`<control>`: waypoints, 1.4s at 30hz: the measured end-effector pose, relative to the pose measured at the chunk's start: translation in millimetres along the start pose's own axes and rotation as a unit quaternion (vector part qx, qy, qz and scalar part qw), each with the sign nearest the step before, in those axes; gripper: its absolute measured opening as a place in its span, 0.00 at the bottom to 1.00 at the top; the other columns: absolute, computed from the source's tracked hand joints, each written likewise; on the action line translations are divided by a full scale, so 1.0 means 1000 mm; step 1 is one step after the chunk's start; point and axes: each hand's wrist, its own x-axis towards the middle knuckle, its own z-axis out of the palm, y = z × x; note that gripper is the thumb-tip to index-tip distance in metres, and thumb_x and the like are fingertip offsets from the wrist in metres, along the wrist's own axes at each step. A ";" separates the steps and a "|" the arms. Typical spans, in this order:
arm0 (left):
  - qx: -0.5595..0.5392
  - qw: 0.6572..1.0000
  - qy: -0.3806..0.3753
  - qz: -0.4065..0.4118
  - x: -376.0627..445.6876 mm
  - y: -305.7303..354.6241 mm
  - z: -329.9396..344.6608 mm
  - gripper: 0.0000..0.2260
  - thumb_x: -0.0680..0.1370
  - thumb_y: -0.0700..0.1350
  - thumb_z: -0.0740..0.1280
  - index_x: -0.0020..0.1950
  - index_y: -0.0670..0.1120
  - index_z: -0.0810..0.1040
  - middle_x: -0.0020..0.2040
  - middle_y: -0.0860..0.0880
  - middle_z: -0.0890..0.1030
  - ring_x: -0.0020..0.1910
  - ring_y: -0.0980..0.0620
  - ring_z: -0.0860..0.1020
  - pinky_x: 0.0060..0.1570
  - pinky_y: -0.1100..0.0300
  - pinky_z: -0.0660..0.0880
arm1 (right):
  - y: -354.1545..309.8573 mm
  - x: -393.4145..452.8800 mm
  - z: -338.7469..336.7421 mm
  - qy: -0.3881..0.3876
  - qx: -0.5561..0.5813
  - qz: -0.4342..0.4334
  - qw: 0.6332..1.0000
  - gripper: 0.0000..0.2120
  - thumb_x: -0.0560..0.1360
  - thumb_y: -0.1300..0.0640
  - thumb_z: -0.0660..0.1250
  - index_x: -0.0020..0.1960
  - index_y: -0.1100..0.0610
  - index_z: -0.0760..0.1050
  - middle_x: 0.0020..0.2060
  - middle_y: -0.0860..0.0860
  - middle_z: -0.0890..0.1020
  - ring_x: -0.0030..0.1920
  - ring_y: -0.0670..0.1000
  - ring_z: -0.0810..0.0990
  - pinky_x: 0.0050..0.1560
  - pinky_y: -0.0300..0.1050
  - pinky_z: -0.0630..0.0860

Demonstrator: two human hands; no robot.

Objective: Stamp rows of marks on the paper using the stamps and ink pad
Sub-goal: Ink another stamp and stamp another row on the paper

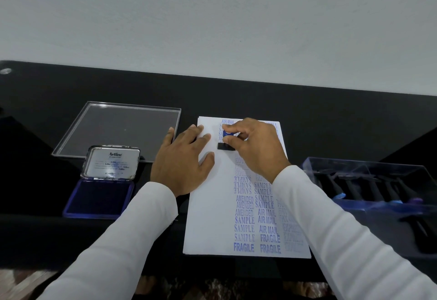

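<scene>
The black desk (pixel 307 115) carries everything, and its slick top is the first risk: the paper (pixel 208 217) could slide if the hold on it eases during a press. The left hand (pixel 182 157) lies flat on the sheet's left margin, fingers straight and spread, pinning it.

The sheet is already crowded with blue columns of SAMPLE, AMENDED, AIR MAIL and FRAGILE. With so little bare space near the top, a new mark could easily land over an old one or run crooked.

At the right stands a clear box (pixel 369 181) of spare stamps, close beside the right sleeve (pixel 331 217); a wide elbow swing might knock it. A clear lid (pixel 118 129) lies at the far left, out of harm's way.

The ink pad (pixel 99 198) sits open at the left, well apart from the stamping spot, so each re-inking means a long reach over the left arm.

The right hand (pixel 255 148) pinches the stamp (pixel 226 140) on the paper near the top of the left column. Uneven pressure would likely leave a faint or smeared mark.
</scene>
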 end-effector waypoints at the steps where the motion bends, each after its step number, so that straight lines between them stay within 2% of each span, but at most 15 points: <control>1: 0.000 1.000 0.001 0.000 0.000 0.000 0.000 0.26 0.80 0.62 0.55 0.72 0.51 0.75 0.75 0.50 0.71 0.75 0.48 0.68 0.77 0.41 0.54 | 0.000 0.000 0.000 0.000 0.000 0.000 1.000 0.14 0.76 0.51 0.72 0.61 0.51 0.82 0.59 0.47 0.82 0.51 0.47 0.81 0.60 0.44 0.78; 11: -0.004 1.000 -0.002 -0.002 0.000 0.001 -0.001 0.27 0.79 0.63 0.55 0.73 0.51 0.75 0.75 0.50 0.71 0.75 0.47 0.69 0.77 0.41 0.53 | 0.000 -0.001 -0.001 -0.007 0.007 -0.002 1.000 0.12 0.73 0.51 0.75 0.56 0.51 0.84 0.54 0.46 0.83 0.46 0.47 0.81 0.54 0.43 0.81; 15: -0.002 1.000 -0.006 -0.003 0.001 0.001 -0.001 0.27 0.79 0.63 0.54 0.73 0.51 0.74 0.75 0.50 0.71 0.75 0.47 0.68 0.77 0.41 0.53 | 0.000 0.001 0.000 -0.006 -0.003 0.006 1.000 0.13 0.75 0.51 0.73 0.58 0.51 0.83 0.57 0.46 0.82 0.48 0.46 0.80 0.57 0.43 0.79; 21: -0.003 1.000 -0.008 -0.003 0.000 0.000 -0.002 0.27 0.79 0.63 0.54 0.73 0.52 0.73 0.76 0.50 0.70 0.76 0.48 0.67 0.78 0.41 0.52 | 0.001 0.002 0.001 -0.006 -0.001 0.014 1.000 0.14 0.76 0.51 0.72 0.60 0.50 0.82 0.59 0.47 0.82 0.53 0.49 0.81 0.61 0.49 0.79; 29: -0.004 1.000 -0.007 -0.005 0.000 0.001 -0.002 0.28 0.79 0.63 0.54 0.73 0.52 0.74 0.76 0.51 0.70 0.76 0.48 0.67 0.78 0.42 0.52 | 0.000 0.001 0.000 -0.012 0.006 0.008 1.000 0.11 0.74 0.52 0.75 0.56 0.51 0.84 0.55 0.46 0.82 0.46 0.47 0.81 0.55 0.45 0.81; 42: 0.000 1.000 -0.009 -0.006 0.000 0.001 -0.002 0.28 0.79 0.63 0.53 0.74 0.52 0.73 0.77 0.51 0.69 0.76 0.49 0.66 0.78 0.42 0.52 | 0.000 0.001 0.003 0.004 -0.008 0.011 1.000 0.12 0.76 0.51 0.72 0.59 0.50 0.82 0.59 0.46 0.82 0.50 0.45 0.80 0.58 0.39 0.76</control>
